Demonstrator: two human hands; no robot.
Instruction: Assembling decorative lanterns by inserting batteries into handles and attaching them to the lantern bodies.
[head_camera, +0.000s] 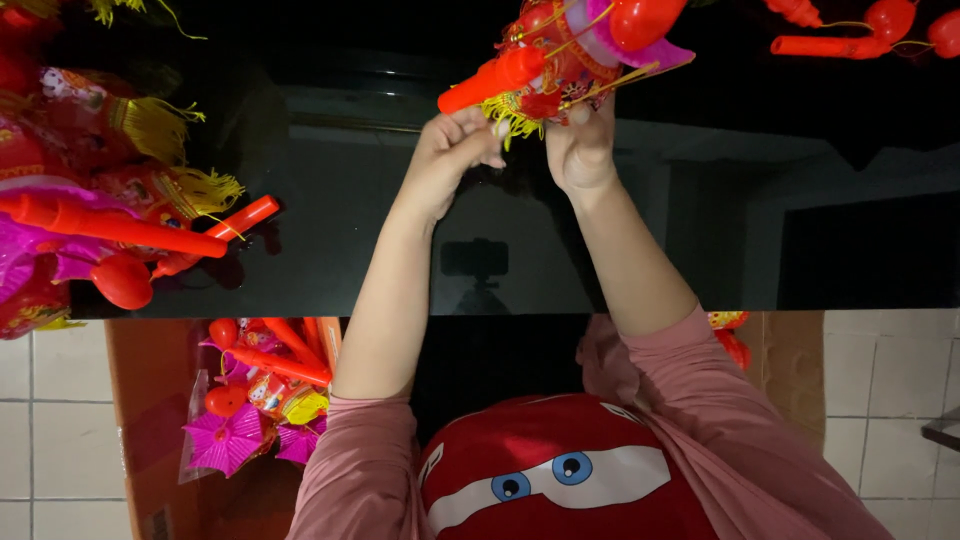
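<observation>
far left of the black glossy table (330, 270), a heap of finished toy lanterns (90, 200) lies on the tabletop, red and magenta with yellow fringe, orange-red handles sticking out towards the table's middle. below the table's near edge, left of our arms, a cardboard box (130, 420) on the tiled floor (40, 430) holds more lantern parts (260, 400): magenta paper fans, red balls, orange sticks.

moving right over the table, our left hand (455, 150) is raised above the far part of the tabletop, fingers curled together and pinching at the yellow tassel fringe (510, 115) that hangs from the toy lantern (570, 55). the lantern itself is held in the air above the table's far edge, its orange handle (490, 80) pointing left, a red ball and a magenta skirt at its top. just right of the left hand, our right hand (582, 150) cups the lantern from beneath, fingers closed on its lower body; we cannot tell exactly which part the fingertips grip, since the fringe hides them.

to do this well, we judge that the right hand should keep the lantern steady while the left works only with its fingertips, so the thin gold cords are not pulled out of line and the fringe is not crushed.

further right, at the table's far right corner, more red lantern pieces (860, 30) lie. nearest us, below the table, a red cushion with cartoon eyes (560, 480) rests in our lap.
</observation>
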